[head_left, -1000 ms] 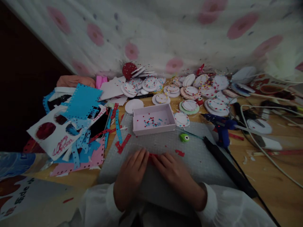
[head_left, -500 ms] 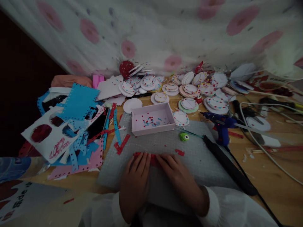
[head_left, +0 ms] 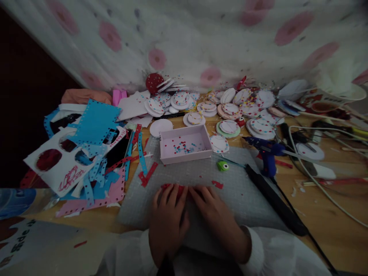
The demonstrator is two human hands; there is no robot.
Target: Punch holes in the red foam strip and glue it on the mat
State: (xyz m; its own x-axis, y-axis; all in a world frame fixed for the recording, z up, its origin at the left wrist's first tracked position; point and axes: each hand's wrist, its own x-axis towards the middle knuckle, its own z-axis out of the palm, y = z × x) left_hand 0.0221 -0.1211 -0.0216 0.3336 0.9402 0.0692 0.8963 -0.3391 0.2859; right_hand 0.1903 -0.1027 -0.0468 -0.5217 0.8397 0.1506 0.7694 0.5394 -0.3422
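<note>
A small piece of red paper (head_left: 180, 189) lies on the grey cutting mat (head_left: 238, 195), mostly hidden under my fingers. My left hand (head_left: 169, 220) presses it down with its fingertips, its thumb showing apart from the paper. From the other side my right hand (head_left: 217, 218) holds the paper's right end, fingers close together and thumb hidden. The two sets of fingertips nearly meet. Just beyond stands a pale pink box (head_left: 186, 157) with tiny red and blue paper dots inside. A green craft punch (head_left: 222, 165) sits to its right, and a red scrap (head_left: 217, 184) lies near my right hand.
Punched blue sheets (head_left: 97, 120) and paper strips pile up at left, beside a phone (head_left: 119, 151). Several decorated paper discs (head_left: 228, 126) line the back. A blue glue gun (head_left: 267, 149), a black-handled tool (head_left: 273, 197) and cables (head_left: 310, 172) lie at right.
My left hand has turned a little and shifted right, its thumb now showing away from the fingers. My right hand stays nearly in place. The red paper remains beneath the fingertips.
</note>
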